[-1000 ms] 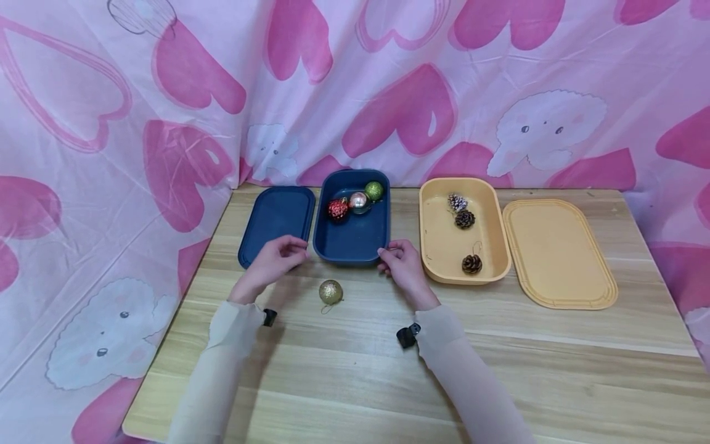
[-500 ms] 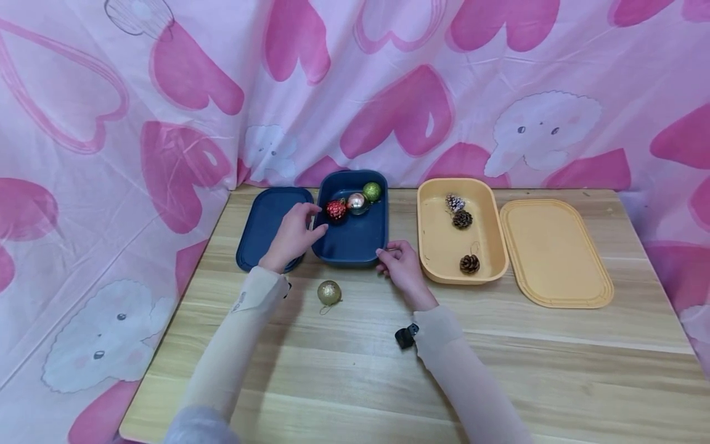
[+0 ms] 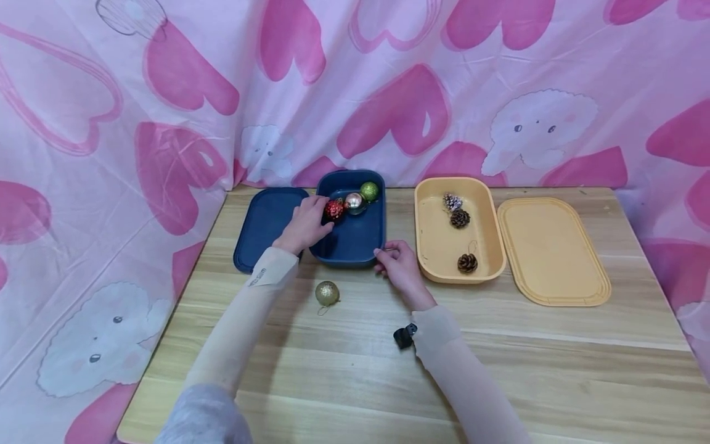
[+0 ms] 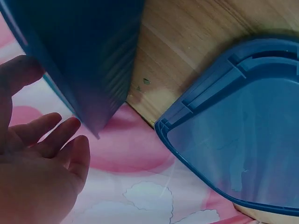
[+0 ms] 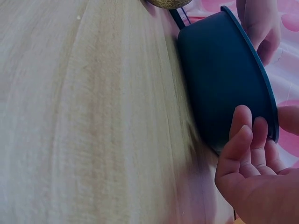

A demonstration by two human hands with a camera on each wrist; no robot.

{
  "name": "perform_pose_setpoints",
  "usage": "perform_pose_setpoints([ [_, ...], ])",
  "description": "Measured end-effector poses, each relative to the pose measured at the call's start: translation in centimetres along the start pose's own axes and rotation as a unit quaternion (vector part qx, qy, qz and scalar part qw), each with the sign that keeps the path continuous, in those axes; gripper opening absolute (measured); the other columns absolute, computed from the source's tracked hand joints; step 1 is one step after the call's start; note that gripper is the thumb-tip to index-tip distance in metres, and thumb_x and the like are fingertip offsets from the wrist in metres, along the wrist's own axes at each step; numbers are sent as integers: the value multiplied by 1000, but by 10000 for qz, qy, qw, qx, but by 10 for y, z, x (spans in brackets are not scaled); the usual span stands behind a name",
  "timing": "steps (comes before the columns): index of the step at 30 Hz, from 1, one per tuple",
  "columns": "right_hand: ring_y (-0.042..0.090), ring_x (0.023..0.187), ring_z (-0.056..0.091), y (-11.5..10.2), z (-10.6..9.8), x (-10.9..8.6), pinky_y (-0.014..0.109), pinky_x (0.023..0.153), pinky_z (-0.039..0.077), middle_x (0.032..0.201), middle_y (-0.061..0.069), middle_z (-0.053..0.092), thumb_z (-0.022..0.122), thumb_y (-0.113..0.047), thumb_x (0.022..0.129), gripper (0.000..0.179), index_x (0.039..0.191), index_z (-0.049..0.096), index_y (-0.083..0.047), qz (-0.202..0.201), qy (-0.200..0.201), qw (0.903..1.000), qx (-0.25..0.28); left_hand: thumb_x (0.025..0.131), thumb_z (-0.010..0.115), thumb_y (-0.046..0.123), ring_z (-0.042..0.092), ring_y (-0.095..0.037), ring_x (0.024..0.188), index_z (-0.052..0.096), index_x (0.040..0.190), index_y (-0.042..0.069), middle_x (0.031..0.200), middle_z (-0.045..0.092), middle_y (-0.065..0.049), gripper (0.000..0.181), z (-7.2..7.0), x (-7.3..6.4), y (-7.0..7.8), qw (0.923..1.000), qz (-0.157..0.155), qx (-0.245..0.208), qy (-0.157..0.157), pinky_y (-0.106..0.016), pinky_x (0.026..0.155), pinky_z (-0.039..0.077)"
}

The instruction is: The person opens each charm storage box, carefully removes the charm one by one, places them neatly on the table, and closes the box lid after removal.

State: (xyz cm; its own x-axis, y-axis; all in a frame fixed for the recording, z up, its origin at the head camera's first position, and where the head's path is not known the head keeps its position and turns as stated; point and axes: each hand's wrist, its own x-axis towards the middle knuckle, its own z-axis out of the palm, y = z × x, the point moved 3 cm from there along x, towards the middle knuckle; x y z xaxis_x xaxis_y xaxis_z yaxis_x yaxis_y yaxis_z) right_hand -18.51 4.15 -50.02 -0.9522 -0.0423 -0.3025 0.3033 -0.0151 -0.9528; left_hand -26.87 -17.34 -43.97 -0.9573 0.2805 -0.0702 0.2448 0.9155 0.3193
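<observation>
A dark blue box stands on the table, holding a red bauble, a shiny pink-silver one and a green one. My left hand reaches over the box's left rim beside the red bauble. In the left wrist view its fingers are loosely bent and apart, with nothing seen between them. At the near right corner, my right hand grips the box rim, thumb on top and fingers against the outer wall. A gold glitter bauble lies on the table in front.
A blue lid lies left of the box, partly behind my left hand. To the right stands a yellow box with three pine cones, and a yellow lid beside it. A pink curtain hangs behind the table.
My left hand has moved up and right, from in front of the blue lid to over the box's left rim. My right hand has stayed at the corner; the baubles lie as before.
</observation>
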Motion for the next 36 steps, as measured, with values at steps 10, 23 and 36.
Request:
perform_pose_setpoints([
  [10, 20, 68, 64, -1, 1, 1, 26, 62, 50, 90, 14, 66, 62, -15, 94, 29, 116, 48, -2, 46, -2, 10000, 38, 93, 61, 22, 19, -35, 147, 31, 149, 5, 155, 32, -17, 66, 8, 15, -1, 9993, 78, 283, -245, -59, 112, 25],
  [23, 17, 65, 64, -2, 1, 1, 25, 61, 49, 86, 10, 66, 62, -16, 94, 30, 116, 48, -1, -7, 23, 10000, -30, 91, 65, 20, 16, -34, 148, 39, 144, 5, 152, 35, -18, 61, 14, 23, -1, 9974, -7, 647, -309, -57, 112, 24],
  [36, 26, 72, 66, 2, 0, 0, 28, 62, 50, 91, 15, 67, 63, -17, 94, 29, 114, 49, -3, 19, 57, 9999, -111, 90, 67, 16, 18, -35, 148, 39, 143, 5, 148, 42, -18, 61, 18, 25, -1, 9969, -27, 735, -285, -57, 112, 23],
])
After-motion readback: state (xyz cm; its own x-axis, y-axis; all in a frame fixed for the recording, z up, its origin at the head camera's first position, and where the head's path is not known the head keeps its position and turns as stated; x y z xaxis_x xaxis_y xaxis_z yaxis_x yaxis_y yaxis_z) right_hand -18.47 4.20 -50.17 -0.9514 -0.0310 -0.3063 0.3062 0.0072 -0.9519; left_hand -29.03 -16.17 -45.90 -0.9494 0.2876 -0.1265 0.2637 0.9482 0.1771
